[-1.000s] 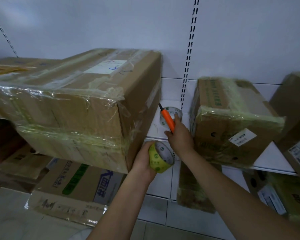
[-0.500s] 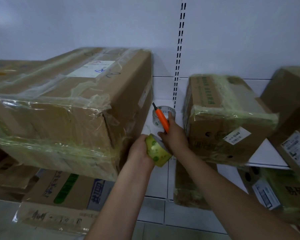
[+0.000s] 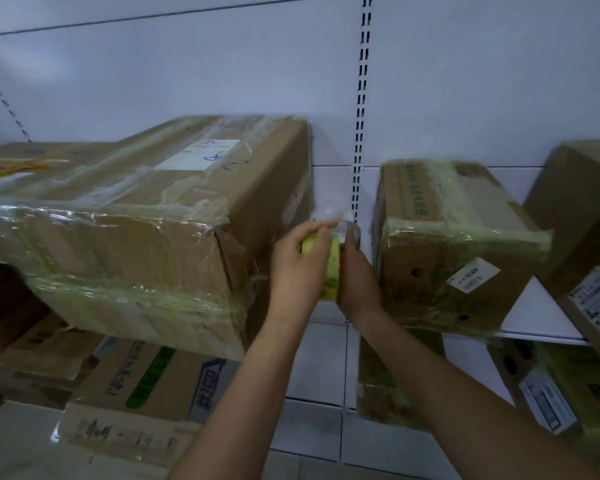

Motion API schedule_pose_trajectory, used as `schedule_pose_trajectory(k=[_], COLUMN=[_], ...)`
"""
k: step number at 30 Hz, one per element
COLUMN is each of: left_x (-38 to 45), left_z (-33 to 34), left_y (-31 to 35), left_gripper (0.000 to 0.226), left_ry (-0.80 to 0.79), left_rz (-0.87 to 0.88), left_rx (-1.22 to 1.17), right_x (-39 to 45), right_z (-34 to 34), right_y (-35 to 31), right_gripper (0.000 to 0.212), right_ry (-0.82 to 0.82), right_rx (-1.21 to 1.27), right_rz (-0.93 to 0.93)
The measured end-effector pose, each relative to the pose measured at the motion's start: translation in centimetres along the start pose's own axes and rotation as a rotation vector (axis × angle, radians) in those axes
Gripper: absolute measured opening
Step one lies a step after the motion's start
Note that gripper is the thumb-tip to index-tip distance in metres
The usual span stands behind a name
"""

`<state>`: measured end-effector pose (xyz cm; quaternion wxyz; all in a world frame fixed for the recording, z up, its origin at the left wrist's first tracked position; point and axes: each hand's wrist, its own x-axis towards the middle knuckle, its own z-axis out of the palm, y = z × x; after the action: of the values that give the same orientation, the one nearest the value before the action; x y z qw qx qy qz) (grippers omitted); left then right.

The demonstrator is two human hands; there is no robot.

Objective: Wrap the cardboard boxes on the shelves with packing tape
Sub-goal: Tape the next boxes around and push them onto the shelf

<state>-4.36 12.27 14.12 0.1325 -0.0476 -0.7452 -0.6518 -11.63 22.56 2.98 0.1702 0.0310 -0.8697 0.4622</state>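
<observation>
In the gap between two boxes, my left hand (image 3: 295,268) grips a yellow-green roll of packing tape (image 3: 331,271), fingers curled over its top. My right hand (image 3: 359,282) presses against the roll's right face. It holds an orange cutter (image 3: 342,259), of which only a sliver shows. A large cardboard box (image 3: 146,216), wrapped in clear and yellowish tape, sits on the shelf to the left. To the right stands a smaller box (image 3: 440,244) with green-tinted wrap and a white label.
A blurred second tape roll (image 3: 329,216) lies on the white shelf (image 3: 541,317) behind my hands. More boxes stand at far right (image 3: 582,209) and on the lower level (image 3: 146,386). A slotted upright (image 3: 360,109) runs up the back wall.
My left hand has raised the tape roll and turned it on edge. My right hand, with the cutter, has closed in against the roll, which hides most of the cutter.
</observation>
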Motion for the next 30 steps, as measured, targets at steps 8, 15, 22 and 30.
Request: schedule_pose_trajectory(k=[8,15,22,30], left_x=[-5.1,-6.4,-8.3,-11.9], left_z=[-2.6,-3.4,-4.3,-7.9], left_y=[-4.8,-6.2,-7.7,-7.8], left_gripper=[0.023,0.024,0.024,0.023], left_ry=[0.002,-0.025,0.008,-0.055], left_rz=[-0.098,-0.078,-0.24,-0.37], left_rx=[-0.178,-0.151,-0.164,-0.038], right_x=[-1.9,-4.4,-5.6,-10.9], right_z=[-2.5,-5.3,-4.4,-1.3], right_y=[-3.4,-4.7,-3.2,-4.5], right_gripper=[0.025,0.063,0.048,0.011], right_ry=[-0.074,-0.527,-0.644,-0.298], right_rx=[0.665,0.893,0.836,0.697], right_rz=[0.385,0.352,0.218,0.415])
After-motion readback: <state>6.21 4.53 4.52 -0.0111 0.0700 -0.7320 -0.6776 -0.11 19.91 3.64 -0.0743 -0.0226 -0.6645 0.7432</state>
